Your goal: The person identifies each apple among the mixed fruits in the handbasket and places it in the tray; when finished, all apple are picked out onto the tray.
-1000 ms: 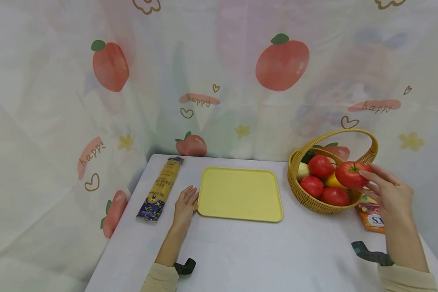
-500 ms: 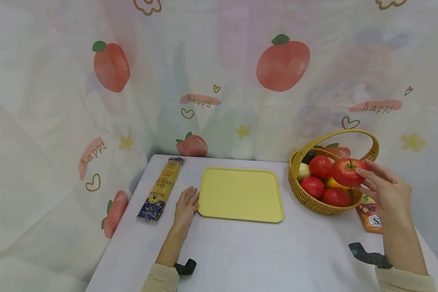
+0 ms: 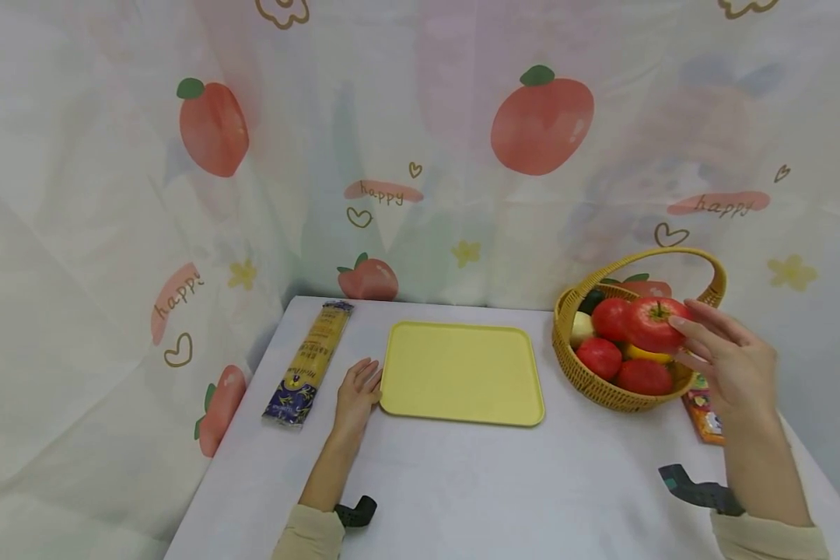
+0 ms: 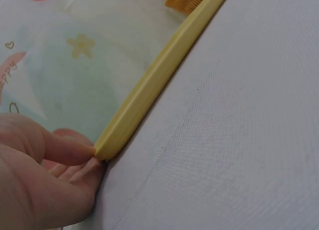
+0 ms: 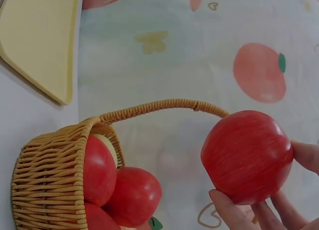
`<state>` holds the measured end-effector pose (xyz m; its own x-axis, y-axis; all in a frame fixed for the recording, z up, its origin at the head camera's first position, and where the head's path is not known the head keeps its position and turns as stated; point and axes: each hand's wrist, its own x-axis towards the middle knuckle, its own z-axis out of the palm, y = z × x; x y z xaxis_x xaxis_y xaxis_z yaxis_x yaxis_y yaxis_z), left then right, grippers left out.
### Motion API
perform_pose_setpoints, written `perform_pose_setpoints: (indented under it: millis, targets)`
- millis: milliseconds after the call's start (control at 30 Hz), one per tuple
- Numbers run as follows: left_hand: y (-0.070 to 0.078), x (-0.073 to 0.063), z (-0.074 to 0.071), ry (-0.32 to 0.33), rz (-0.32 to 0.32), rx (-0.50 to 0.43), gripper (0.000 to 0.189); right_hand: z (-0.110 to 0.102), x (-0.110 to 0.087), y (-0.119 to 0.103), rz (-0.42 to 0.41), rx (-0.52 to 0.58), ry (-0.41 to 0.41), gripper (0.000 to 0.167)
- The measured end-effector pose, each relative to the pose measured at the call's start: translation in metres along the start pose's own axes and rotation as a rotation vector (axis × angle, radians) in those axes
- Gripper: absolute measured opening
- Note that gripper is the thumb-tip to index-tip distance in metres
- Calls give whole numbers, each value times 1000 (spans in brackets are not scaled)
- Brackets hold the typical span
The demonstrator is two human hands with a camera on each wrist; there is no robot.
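Thumb and fingers of my left hand (image 3: 354, 397) pinch the near left corner of a yellow tray (image 3: 462, 373), which lies flat on the table. The tray's rim (image 4: 144, 93) shows edge-on in the left wrist view. My right hand (image 3: 738, 362) grips a red apple (image 3: 652, 325) by its side, stem upward, raised over a wicker basket (image 3: 612, 395). In the right wrist view the apple (image 5: 246, 157) is apart from the basket's red fruits (image 5: 133, 196). Fingertips support it from one side and below; the thumb presses the other side.
A pasta packet (image 3: 308, 365) lies left of the tray. An orange and red packet (image 3: 703, 412) is partly hidden behind my right hand. The basket's arched handle (image 3: 679, 251) rises behind the held apple. Red, yellow, pale and dark green produce fills the basket.
My right hand has moved left and slightly upward with the apple, further over the basket. My left hand and the tray have stayed in place.
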<state>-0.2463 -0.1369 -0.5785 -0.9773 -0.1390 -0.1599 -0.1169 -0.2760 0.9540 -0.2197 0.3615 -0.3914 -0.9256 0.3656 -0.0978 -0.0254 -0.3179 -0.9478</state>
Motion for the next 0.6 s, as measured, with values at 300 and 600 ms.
perform_pose_setpoints:
  millis: [300, 600]
  targets:
    - [1, -1, -1, 12, -4, 7, 76, 14, -8, 1, -42, 37, -93, 44]
    - [2, 0, 0, 5, -22, -20, 76, 30, -13, 5, -23, -11, -107, 51]
